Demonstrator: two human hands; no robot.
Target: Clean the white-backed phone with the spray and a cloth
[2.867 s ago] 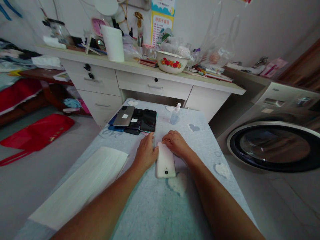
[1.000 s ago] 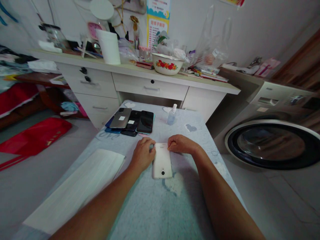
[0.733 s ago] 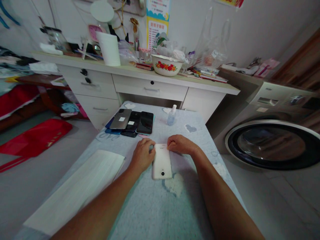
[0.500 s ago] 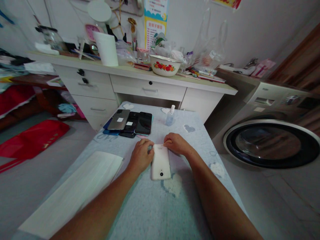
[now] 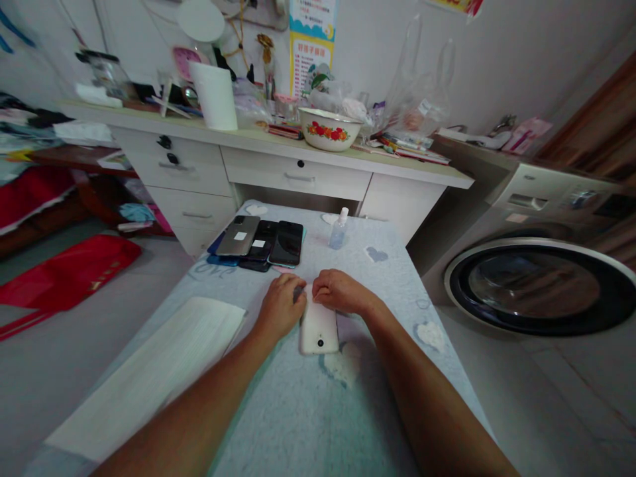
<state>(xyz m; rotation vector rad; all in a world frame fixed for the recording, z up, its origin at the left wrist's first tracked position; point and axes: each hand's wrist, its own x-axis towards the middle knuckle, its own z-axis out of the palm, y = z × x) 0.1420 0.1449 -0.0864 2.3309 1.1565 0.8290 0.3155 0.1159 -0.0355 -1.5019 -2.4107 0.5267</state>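
A white smartphone (image 5: 319, 326) lies back up on the cloth-covered table, its camera end toward me. My left hand (image 5: 284, 303) is curled at the phone's far left corner, thumb against its edge, holding it. My right hand (image 5: 340, 290) is over the far end of the phone with its fingertips pinched together on the back; whatever is between them is too small or hidden to make out. Beyond my left hand lie a grey phone (image 5: 239, 236), a black phone (image 5: 287, 244) and other dark phones, overlapping. A clear bottle (image 5: 337, 233) with a white cap stands beyond my right hand.
A white sheet or packet (image 5: 154, 377) lies on the table's left side. Past the table's far edge is a white desk (image 5: 298, 162) bearing a floral enamel bowl (image 5: 330, 132). A washing machine (image 5: 541, 199) stands to the right; a red bag (image 5: 69, 275) is on the floor at left.
My right hand has moved left across the far end of the white phone, from its right corner toward its left. My left hand has kept its place at the edge.
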